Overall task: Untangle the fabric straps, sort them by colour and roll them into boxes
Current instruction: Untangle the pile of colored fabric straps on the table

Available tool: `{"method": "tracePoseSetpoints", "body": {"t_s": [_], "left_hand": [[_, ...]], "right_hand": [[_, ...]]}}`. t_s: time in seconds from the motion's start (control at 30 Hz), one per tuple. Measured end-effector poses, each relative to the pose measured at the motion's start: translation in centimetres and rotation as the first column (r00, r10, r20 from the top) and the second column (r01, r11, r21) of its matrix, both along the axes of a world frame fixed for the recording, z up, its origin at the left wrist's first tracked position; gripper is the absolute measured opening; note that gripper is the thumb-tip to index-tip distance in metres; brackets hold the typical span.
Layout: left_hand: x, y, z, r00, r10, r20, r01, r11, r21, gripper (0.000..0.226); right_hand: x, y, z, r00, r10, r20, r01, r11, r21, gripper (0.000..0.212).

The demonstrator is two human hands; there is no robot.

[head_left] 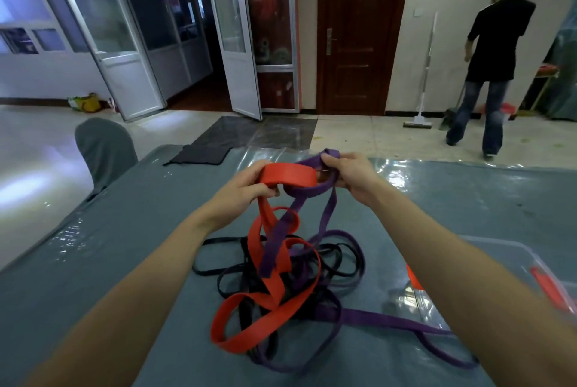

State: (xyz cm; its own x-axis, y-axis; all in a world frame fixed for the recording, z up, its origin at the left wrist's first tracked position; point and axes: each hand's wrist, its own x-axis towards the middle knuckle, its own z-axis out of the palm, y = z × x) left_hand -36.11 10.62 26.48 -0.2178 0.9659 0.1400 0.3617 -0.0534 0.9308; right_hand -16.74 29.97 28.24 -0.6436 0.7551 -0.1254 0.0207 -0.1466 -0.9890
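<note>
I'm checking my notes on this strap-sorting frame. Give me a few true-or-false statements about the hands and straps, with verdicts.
1. The left hand grips the red strap. True.
2. The right hand holds nothing. False: it grips the purple strap.
3. The black straps lie in the pile on the table. True.
4. The straps are already separated by colour. False: red, purple and black are tangled together.
5. The clear box sits left of the pile. False: it is on the right.
</note>
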Motion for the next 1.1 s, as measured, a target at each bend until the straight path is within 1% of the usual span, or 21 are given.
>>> {"method": "tracePoseSetpoints", "body": {"t_s": [0.07, 0.13, 0.17, 0.2, 0.23, 0.27, 0.33, 0.37, 0.47, 0.53, 0.6, 0.7, 0.77, 0.83, 0.87, 0.9, 0.93, 1.0, 1.03, 1.07, 1.1], "left_hand": [[-0.4, -0.6, 0.1, 0.976, -0.076, 0.205, 0.063, 0.995, 0.073, 0.042], [-0.8, -1.2, 0.1, 0.937, -0.121, 0.329, 0.075, 0.986, 0.149, 0.058], [-1.0, -1.4, 0.0, 0.909, -0.129, 0.396, 0.056, 0.98, 0.191, 0.063], [-1.3, -1.7, 0.0, 0.87, -0.131, 0.476, 0.018, 0.972, 0.235, 0.061], [-1.7, -2.0, 0.1, 0.83, -0.135, 0.541, -0.021, 0.962, 0.272, 0.055], [-2.1, -2.3, 0.2, 0.808, -0.133, 0.574, -0.047, 0.956, 0.288, 0.051], [-3.3, -2.7, 0.5, 0.831, -0.03, 0.556, -0.109, 0.971, 0.215, 0.048], [-3.9, -3.0, 0.5, 0.845, 0.06, 0.532, -0.166, 0.974, 0.153, 0.046], [-6.0, -3.6, 0.2, 0.841, 0.296, 0.452, -0.356, 0.933, 0.051, 0.036], [-7.1, -3.4, 0.0, 0.839, 0.412, 0.355, -0.442, 0.897, 0.005, 0.026], [-7.7, -3.1, -0.3, 0.84, 0.476, 0.258, -0.479, 0.876, -0.059, 0.021], [-7.5, -3.4, -1.0, 0.879, 0.466, 0.104, -0.451, 0.882, -0.137, 0.028], [-7.7, -4.0, -1.6, 0.87, 0.489, 0.058, -0.481, 0.869, -0.116, 0.03], [-8.7, -5.0, -1.9, 0.816, 0.572, 0.084, -0.568, 0.82, -0.067, 0.026], [-9.4, -5.5, -1.8, 0.777, 0.62, 0.113, -0.619, 0.784, -0.045, 0.023], [-10.1, -6.0, -1.7, 0.743, 0.654, 0.145, -0.657, 0.753, -0.03, 0.022], [-10.9, -6.5, -1.6, 0.729, 0.662, 0.173, -0.669, 0.743, -0.023, 0.026], [-11.7, -6.8, -1.6, 0.766, 0.618, 0.174, -0.628, 0.778, 0.005, 0.036], [-11.7, -6.7, -1.5, 0.789, 0.592, 0.164, -0.604, 0.796, 0.031, 0.036], [-11.6, -6.5, -1.4, 0.802, 0.574, 0.164, -0.589, 0.805, 0.064, 0.033], [-11.4, -6.2, -1.2, 0.805, 0.566, 0.176, -0.587, 0.803, 0.103, 0.027]], "right_hand": [[-0.4, -0.4, -1.3, 0.998, 0.059, -0.025, -0.06, 0.998, -0.03, 0.021], [-0.8, -0.9, -2.4, 0.992, 0.125, 0.0, -0.125, 0.992, -0.018, 0.024], [-0.8, -0.7, -3.1, 0.994, 0.105, -0.025, -0.106, 0.994, -0.033, 0.025], [-0.8, -0.3, -3.6, 0.997, 0.049, -0.061, -0.053, 0.996, -0.067, 0.024], [-0.6, 0.1, -4.2, 0.999, 0.011, -0.048, -0.015, 0.998, -0.066, 0.022], [-0.4, 0.4, -4.9, 0.999, 0.02, 0.027, -0.019, 1.0, -0.023, 0.02], [0.5, 0.8, -6.1, 0.972, 0.094, 0.217, -0.119, 0.988, 0.103, 0.013], [0.7, 1.3, -6.2, 0.968, 0.075, 0.24, -0.112, 0.983, 0.146, 0.01], [1.6, 3.8, -4.9, 0.968, -0.097, 0.233, 0.038, 0.97, 0.242, 0.016], [2.3, 5.2, -4.3, 0.94, -0.091, 0.33, -0.022, 0.947, 0.322, 0.019], [2.3, 5.2, -5.2, 0.898, -0.038, 0.438, -0.145, 0.915, 0.377, 0.018], [2.3, 4.7, -7.8, 0.832, -0.055, 0.552, -0.249, 0.851, 0.462, 0.019], [3.2, 4.5, -9.0, 0.814, -0.027, 0.581, -0.263, 0.874, 0.409, 0.024], [4.7, 4.7, -8.9, 0.87, 0.025, 0.492, -0.194, 0.936, 0.296, 0.047], [5.4, 5.0, -8.3, 0.917, -0.01, 0.399, -0.11, 0.955, 0.276, 0.06], [5.9, 5.3, -7.5, 0.955, -0.088, 0.282, 0.005, 0.96, 0.281, 0.068], [6.3, 5.8, -6.5, 0.968, -0.195, 0.158, 0.142, 0.945, 0.295, 0.069], [6.5, 6.9, -4.4, 0.908, -0.416, -0.048, 0.411, 0.866, 0.284, 0.059], [6.4, 7.5, -3.5, 0.862, -0.497, -0.1, 0.504, 0.821, 0.266, 0.056], [6.4, 8.0, -2.8, 0.828, -0.548, -0.116, 0.557, 0.786, 0.269, 0.055], [6.4, 8.4, -2.6, 0.811, -0.577, -0.093, 0.573, 0.753, 0.323, 0.055]]}}
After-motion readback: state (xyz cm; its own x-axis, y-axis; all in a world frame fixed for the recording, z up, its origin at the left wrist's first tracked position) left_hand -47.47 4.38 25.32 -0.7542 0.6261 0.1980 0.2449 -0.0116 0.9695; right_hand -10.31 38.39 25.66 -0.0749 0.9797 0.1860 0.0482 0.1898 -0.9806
